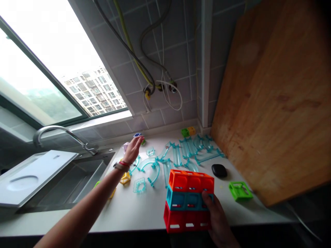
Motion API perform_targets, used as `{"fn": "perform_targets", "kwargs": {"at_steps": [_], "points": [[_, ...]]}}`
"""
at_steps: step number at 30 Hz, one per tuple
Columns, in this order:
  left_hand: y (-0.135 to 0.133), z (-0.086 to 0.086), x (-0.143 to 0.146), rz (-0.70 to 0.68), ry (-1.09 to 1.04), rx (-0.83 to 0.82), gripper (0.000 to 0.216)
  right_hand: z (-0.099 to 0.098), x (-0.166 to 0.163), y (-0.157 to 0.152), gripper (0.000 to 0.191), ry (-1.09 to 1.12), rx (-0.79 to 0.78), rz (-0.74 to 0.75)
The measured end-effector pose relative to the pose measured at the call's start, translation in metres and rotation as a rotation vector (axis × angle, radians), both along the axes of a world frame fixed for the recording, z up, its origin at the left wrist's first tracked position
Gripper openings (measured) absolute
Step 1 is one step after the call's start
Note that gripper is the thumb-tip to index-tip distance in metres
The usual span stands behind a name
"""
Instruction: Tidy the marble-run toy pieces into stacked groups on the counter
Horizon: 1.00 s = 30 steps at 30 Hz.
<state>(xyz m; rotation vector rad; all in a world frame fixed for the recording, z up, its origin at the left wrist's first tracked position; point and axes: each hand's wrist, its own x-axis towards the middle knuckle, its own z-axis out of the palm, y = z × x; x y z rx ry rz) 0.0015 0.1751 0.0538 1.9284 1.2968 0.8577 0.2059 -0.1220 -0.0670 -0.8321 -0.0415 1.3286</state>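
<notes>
My right hand (217, 215) grips a block of joined plastic cube frames at its right side, thumb across the front. Its layers are orange (191, 181), blue (184, 200) and red (188, 220), and it is held up over the counter's front edge. My left hand (133, 151) reaches to the back of the counter, its fingers stretched out beside a small blue cube frame (137, 135). A green piece shows partly behind those fingers. Between my hands lie several clear teal track pieces, among them a curved one (155, 174) and a straight one (177, 155).
On the white counter (124, 217) are a black oval object (219, 170), a green cube frame (240, 191), yellow frames (125, 178) and a green-yellow pair (188, 131). A sink (67, 193) with faucet (64, 131) is left; a wooden panel (279, 103) stands right.
</notes>
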Motion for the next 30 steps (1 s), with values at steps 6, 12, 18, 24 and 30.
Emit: {"fn": "perform_targets", "kwargs": {"at_steps": [6,12,18,24,30], "points": [[-0.184,-0.049,-0.005,-0.187,-0.387,-0.403,0.057,-0.002,-0.006,0.004,0.06,-0.178,0.078,-0.046],[-0.223,-0.058,0.036,-0.232,-0.527,-0.418,0.055,-0.004,-0.013,0.008,0.053,-0.471,0.142,-0.095],[-0.214,-0.071,0.049,-0.1,-0.535,-0.262,0.04,0.0,-0.016,0.011,0.052,-0.674,0.17,-0.144],[-0.202,-0.097,0.035,-0.11,-0.664,-0.346,0.044,0.007,-0.023,0.018,0.045,-0.727,0.179,-0.119],[-0.198,-0.1,0.027,-0.131,-0.827,-0.454,0.043,0.016,-0.028,0.018,0.049,-0.681,0.178,-0.078]]}}
